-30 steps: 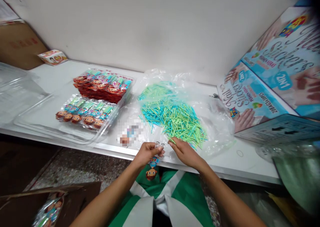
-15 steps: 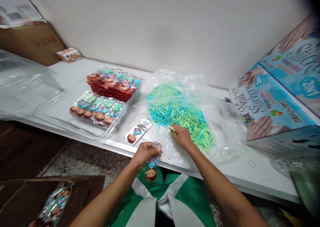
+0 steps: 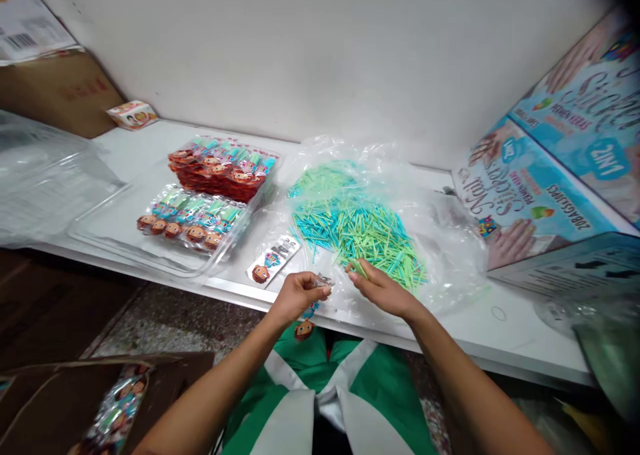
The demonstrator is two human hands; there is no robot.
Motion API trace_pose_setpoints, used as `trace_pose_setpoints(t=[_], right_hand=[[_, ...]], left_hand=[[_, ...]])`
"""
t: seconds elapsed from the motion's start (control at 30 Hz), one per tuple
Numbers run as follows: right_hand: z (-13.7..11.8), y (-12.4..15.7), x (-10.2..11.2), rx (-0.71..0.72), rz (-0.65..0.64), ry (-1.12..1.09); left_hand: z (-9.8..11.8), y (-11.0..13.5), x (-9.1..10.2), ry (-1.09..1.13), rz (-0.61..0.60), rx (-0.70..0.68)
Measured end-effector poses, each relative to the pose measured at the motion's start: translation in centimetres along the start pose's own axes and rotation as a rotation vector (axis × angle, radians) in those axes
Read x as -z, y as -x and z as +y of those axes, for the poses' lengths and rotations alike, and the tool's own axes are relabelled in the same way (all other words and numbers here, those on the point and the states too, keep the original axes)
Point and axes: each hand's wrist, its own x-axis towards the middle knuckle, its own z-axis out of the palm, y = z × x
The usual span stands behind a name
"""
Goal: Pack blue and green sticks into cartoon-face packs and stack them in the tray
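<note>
While the left hand (image 3: 296,299) grasps the top of a small flat packet printed with a brown-haired cartoon head (image 3: 304,329), its thumb and fingers closed on it, the head end hangs below the fingers, at the table's front edge. The right hand (image 3: 383,289), just beside it, pinches light-green thin sticks (image 3: 358,267) between thumb and fingertips; their count cannot be told.

Beyond the right hand lies a loose heap of green and blue thin sticks (image 3: 373,231) on crumpled clear plastic sheeting (image 3: 445,241). Left of the heap, 1 white printed card-like packet (image 3: 273,261) lies flat on the white tabletop (image 3: 470,321). Next, a shallow clear plastic tray (image 3: 183,268) bears 2 groups of filled packets: a tall red-edged stack (image 3: 220,175) behind and a lower row (image 3: 187,221) in front. Farther out, blue-and-white printed cardboard boxes (image 3: 530,205) stand at the right; an open brown cardboard carton (image 3: 45,401) sits below the table, lower left.
</note>
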Motion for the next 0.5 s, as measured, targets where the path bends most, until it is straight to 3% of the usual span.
trace_pose_setpoints(t=[0.13, 0.3, 0.4, 0.5], right_hand=[[-1.8, 1.4, 1.5, 0.087, -0.221, 0.236], [-2.0, 1.6, 1.6, 0.126, -0.342, 0.369], [-2.3, 1.7, 1.6, 0.142, -0.348, 0.377], [-2.7, 2.1, 2.0, 0.159, -0.23, 0.335]], left_hand=[[0.1, 0.2, -0.6, -0.181, -0.003, -0.104], [0.9, 1.2, -1.4, -0.454, 0.007, -0.272], [1.3, 1.6, -1.6, -0.507, -0.014, -0.309], [1.2, 1.7, -1.8, -0.368, -0.031, -0.23]])
